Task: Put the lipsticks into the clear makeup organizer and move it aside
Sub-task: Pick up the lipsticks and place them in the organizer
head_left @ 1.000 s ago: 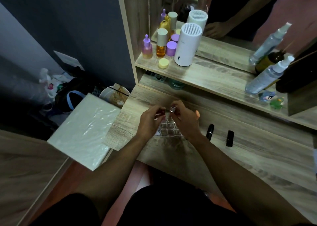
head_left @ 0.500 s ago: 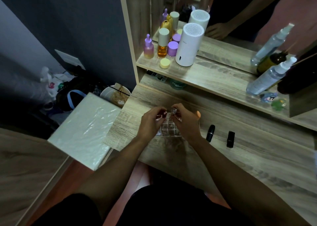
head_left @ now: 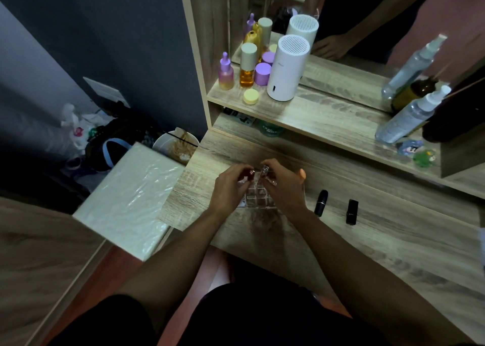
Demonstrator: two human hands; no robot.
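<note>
Now, your left hand (head_left: 227, 188) pinches dark red lipstick (head_left: 248, 175) over clear makeup organizer (head_left: 258, 197) at desk (head_left: 367, 240) centre. Your right hand (head_left: 284, 188) pinches clear-capped lipstick (head_left: 264, 170) over same organizer. Two black lipsticks lie at 3 o'clock of organizer: rounded one (head_left: 321, 202) near your right wrist, square one (head_left: 352, 212) just beyond. Shelf (head_left: 328, 119) with bottles at 12 o'clock.
</note>
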